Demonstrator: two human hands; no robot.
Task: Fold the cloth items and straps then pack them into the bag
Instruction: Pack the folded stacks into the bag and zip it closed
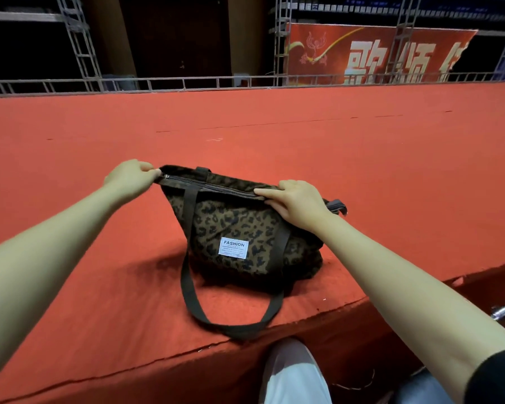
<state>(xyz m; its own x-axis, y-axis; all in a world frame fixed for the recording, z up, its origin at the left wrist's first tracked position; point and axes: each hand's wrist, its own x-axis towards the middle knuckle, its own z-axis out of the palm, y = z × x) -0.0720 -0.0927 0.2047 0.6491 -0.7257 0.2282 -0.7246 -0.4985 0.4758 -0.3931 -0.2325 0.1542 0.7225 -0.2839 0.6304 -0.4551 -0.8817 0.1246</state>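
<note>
Head view: bag (239,228) stands upright on the red stage (274,126), near its front edge. Left hand (130,177) pinches the left end of the bag's top by the zipper (213,186); right hand (296,202) grips the top edge toward the right end. One strap (199,313) loops forward over the stage edge.

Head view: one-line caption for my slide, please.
Both hands, left hand and right hand, grip the zipped top of a leopard-print bag standing on a red-carpeted stage.
</note>
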